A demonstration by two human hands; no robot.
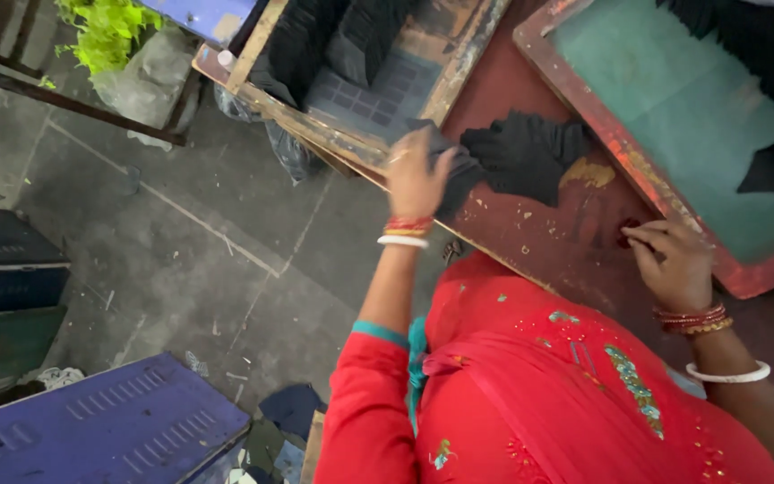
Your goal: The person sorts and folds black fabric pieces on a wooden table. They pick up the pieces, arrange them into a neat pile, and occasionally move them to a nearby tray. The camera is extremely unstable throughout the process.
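Where the frame starts at far left, a dark metal crate (2, 260) is seen on the grey concrete floor (181, 233), well left of the red worktable (539, 242), which serves as landmark. A blue slotted metal panel (100, 426) is laid on the floor below that crate, also well left of the table. Green leaves (105, 31) and a grey sack (145, 76) are placed up beyond the table's far-left corner. A wooden-framed screen (387, 76) with a dark mesh is rested at the table's left end, its frame overhanging the table edge. The left hand (416, 175) is held at the table's left edge, fingers closed on the black cloth (517, 152), grasping its left part; red and white bangles are worn at the wrist. The cloth is spread on the tabletop, just right of the wooden frame and touching the hand. A yellowish paint smear (589, 172) is seen on the table just right of the cloth. The right hand (674, 260) is rested on the tabletop near its front edge, fingers curled, pinching a small dark red bit (627, 231); what that bit is cannot be told. A red-framed screen (700, 116) with a teal mesh is laid on the table's right part, just beyond the right hand.
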